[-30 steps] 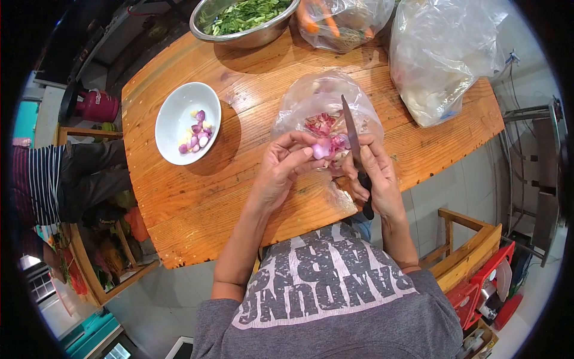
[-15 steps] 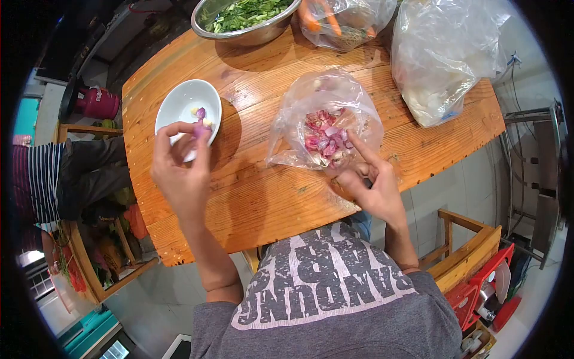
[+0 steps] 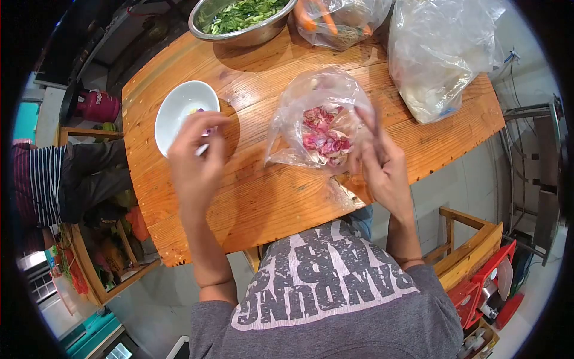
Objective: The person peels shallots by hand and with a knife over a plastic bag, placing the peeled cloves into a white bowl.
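Note:
My left hand [image 3: 200,149] is blurred over the near right side of a white bowl [image 3: 169,122]. Its thumb and index finger are apart, and I see nothing gripped between them. Inside the bowl, partly hidden by the fingers, lie small purple and pale pieces that look like peeled shallots [image 3: 207,131]. My right hand [image 3: 382,170] is at the right edge of an opened clear plastic bag [image 3: 293,113]. Its fingers are bent together around a thin, dark, smeared shape I cannot make out. Reddish-purple shallot skins [image 3: 323,134] lie in the bag.
Along the far side of the wooden table [image 3: 251,197] are a metal bowl [image 3: 257,35] of chopped greens, a bag with carrots [image 3: 341,24] and a large plastic bag [image 3: 439,60]. A wooden stool [image 3: 469,245] stands at right. Another person [image 3: 48,185] is at left.
My left hand has shifted right, and the purple piece between its fingers no longer shows there. My right hand has moved slightly right, off the skins in the bag.

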`<state>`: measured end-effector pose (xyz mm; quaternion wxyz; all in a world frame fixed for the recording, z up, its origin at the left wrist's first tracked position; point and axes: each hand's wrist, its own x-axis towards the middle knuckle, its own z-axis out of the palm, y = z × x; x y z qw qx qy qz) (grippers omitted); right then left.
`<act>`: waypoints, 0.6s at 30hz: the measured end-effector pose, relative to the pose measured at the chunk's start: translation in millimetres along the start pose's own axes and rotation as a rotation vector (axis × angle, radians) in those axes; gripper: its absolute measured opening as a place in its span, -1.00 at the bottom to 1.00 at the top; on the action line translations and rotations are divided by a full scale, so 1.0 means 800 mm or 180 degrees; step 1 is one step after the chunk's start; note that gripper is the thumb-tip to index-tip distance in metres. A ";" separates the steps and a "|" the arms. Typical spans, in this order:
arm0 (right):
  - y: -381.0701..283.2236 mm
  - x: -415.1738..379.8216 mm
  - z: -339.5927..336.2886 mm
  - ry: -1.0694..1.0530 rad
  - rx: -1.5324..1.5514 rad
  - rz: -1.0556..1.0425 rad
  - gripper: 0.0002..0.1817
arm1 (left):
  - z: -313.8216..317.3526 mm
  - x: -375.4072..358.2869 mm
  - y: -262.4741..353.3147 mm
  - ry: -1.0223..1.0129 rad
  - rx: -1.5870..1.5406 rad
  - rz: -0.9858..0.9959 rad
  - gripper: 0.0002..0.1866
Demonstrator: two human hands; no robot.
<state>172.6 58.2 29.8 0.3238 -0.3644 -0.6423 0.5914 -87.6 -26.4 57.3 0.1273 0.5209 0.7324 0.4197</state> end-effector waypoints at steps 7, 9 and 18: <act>-0.031 0.038 0.003 -0.0057 -0.1060 -0.0938 -0.32 | 0.119 0.011 0.035 -0.1353 -0.0321 0.1057 -0.67; -0.024 0.042 0.007 0.0045 -0.1235 -0.1335 -0.30 | 0.134 0.023 0.030 -0.1180 0.0017 0.1207 -0.64; -0.031 0.045 0.017 0.0055 -0.0366 -0.0918 -0.29 | 0.187 0.079 0.017 -0.1333 0.1470 0.1321 -0.59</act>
